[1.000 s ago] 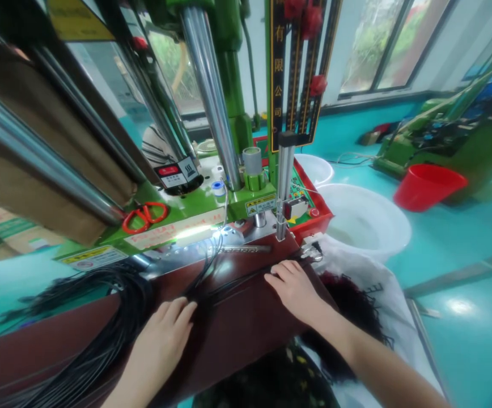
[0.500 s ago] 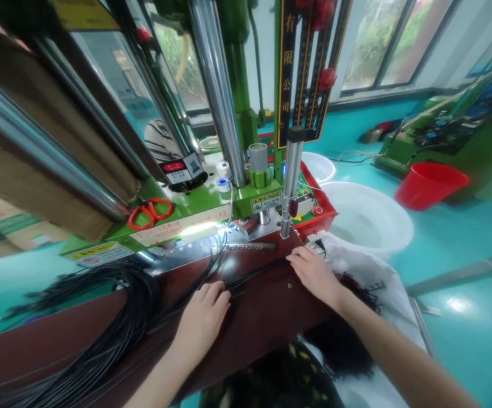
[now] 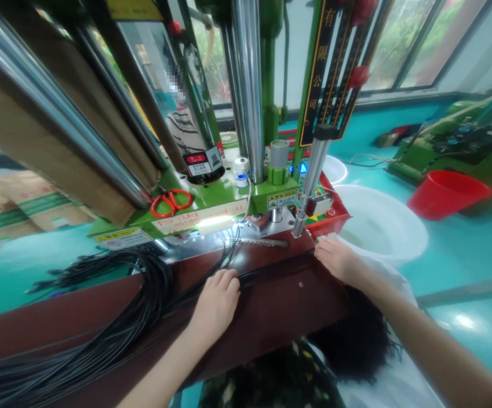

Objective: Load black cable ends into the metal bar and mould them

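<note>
Thin black cables (image 3: 271, 272) stretch across the brown worktop (image 3: 280, 317) between my two hands. My left hand (image 3: 218, 299) is closed over them near the middle, knuckles up. At the right end, my right hand (image 3: 338, 262) has its fingers closed around the cables; their tips are hidden under it. A thick looped bundle of black cables (image 3: 155, 283) lies on the left side of the worktop. Just behind my hands is a metal mould strip (image 3: 263, 242) at the machine's edge, with a few thin cables running to it.
A green press (image 3: 212, 198) with steel columns stands behind the worktop; orange-handled scissors (image 3: 172, 203) lie on it. At the right are a red control box (image 3: 335, 212), a white tub (image 3: 382, 221) and a red bucket (image 3: 448, 194). Dark strands (image 3: 352, 340) hang over white cloth below.
The camera view has turned left, so the scene sits further right. Both hands stay on the cables, and my right hand has slid slightly outward along the worktop's right end.
</note>
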{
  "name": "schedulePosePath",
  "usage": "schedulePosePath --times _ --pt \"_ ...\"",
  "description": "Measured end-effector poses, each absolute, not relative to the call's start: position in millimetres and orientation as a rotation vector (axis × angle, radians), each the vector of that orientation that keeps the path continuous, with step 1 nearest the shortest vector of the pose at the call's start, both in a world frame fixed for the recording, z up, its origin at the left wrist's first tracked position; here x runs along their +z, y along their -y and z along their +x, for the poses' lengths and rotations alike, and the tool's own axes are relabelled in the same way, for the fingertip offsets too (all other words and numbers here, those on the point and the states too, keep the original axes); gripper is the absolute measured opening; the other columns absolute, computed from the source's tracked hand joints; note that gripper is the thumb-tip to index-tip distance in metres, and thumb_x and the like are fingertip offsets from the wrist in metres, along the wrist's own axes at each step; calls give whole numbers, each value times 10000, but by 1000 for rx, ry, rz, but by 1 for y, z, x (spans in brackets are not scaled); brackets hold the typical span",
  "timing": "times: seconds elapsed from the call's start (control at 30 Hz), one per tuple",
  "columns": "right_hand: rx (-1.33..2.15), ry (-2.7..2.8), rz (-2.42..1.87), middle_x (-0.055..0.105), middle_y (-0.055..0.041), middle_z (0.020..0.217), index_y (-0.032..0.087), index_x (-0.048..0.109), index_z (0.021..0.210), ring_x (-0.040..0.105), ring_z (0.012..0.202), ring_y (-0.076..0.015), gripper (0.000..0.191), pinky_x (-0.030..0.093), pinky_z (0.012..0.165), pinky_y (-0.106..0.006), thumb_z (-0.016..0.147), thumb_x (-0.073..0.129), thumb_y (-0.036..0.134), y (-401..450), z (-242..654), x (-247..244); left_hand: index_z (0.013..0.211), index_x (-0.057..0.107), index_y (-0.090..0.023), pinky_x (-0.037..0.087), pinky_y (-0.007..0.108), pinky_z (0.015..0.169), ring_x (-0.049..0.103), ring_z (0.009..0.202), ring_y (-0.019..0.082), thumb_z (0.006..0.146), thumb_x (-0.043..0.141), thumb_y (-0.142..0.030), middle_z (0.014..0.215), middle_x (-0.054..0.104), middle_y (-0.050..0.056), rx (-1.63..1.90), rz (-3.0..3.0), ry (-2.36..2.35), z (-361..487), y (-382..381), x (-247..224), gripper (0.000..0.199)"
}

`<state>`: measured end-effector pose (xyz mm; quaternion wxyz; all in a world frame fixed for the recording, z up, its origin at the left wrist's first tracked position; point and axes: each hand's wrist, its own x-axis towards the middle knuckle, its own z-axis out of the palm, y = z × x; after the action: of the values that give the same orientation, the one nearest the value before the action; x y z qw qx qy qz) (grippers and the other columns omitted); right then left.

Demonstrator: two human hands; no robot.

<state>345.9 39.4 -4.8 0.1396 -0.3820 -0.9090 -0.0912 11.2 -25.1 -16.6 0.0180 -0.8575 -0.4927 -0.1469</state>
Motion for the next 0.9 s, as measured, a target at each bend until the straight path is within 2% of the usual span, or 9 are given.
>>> schedulePosePath --times 0.13,0.33,0.43,0.53,0.6,0.67,0.77,0.83,0.9 --pt "-211 2701 -1132 594 -90 855 156 624 814 491 802 -200 232 404 736 -350 875 401 154 -38 350 3 1056 460 -156 427 397 810 493 988 232 809 440 -164 1066 523 110 -463 -2671 1553 14 16 -14 248" --pt "156 2097 -1272 636 -82 920 188 629 908 567 865 -196 227 450 782 -342 878 405 210 -6 354 25 835 519 -136 445 353 732 544 798 224 779 406 -88 838 558 101 125 -2786 1483 31 -2 1 135" --pt "576 1730 -1398 663 -52 829 203 648 828 598 773 -196 149 471 731 -332 819 521 280 28 331 28 861 509 -119 441 343 754 551 823 232 741 421 -82 854 565 117 277 -2875 1440 37 -8 6 153" --pt "1283 1335 -1313 677 -60 744 165 666 819 623 717 -203 178 485 734 -357 755 619 324 58 289 18 873 486 -123 428 348 778 549 879 243 747 382 -70 904 565 131 222 -2898 1400 35 -8 9 172" --pt "1749 938 -1076 687 -102 873 135 639 965 638 826 -230 279 475 811 -404 744 646 306 67 258 8 924 455 -123 435 331 720 571 804 229 784 335 -82 834 579 115 189 -2935 1492 31 -6 11 190" --pt "1984 590 -858 665 -138 984 106 607 1024 613 951 -252 325 429 905 -427 751 644 279 63 232 -2 993 414 -117 434 310 651 584 712 217 820 299 -109 733 582 83 140 -2999 1586 28 -2 13 208" --pt "1953 214 -761 656 -149 986 98 623 878 603 981 -243 186 438 917 -392 790 592 260 33 213 -10 1058 383 -108 428 305 636 596 708 223 831 299 -127 715 594 82 31 -3058 1633 28 7 19 243" --pt "1806 92 -759 666 -99 927 144 610 788 618 942 -193 108 471 884 -340 826 531 208 9 214 -10 1093 382 -101 430 314 658 604 729 225 827 298 -114 758 612 103 8 -3043 1676 31 15 24 278" --pt "1677 75 -735 666 -27 841 187 595 754 630 865 -120 177 483 859 -265 857 456 150 -8 223 -4 1110 393 -99 432 326 675 608 739 227 827 287 -102 792 624 120 44 -3028 1697 34 25 28 302"
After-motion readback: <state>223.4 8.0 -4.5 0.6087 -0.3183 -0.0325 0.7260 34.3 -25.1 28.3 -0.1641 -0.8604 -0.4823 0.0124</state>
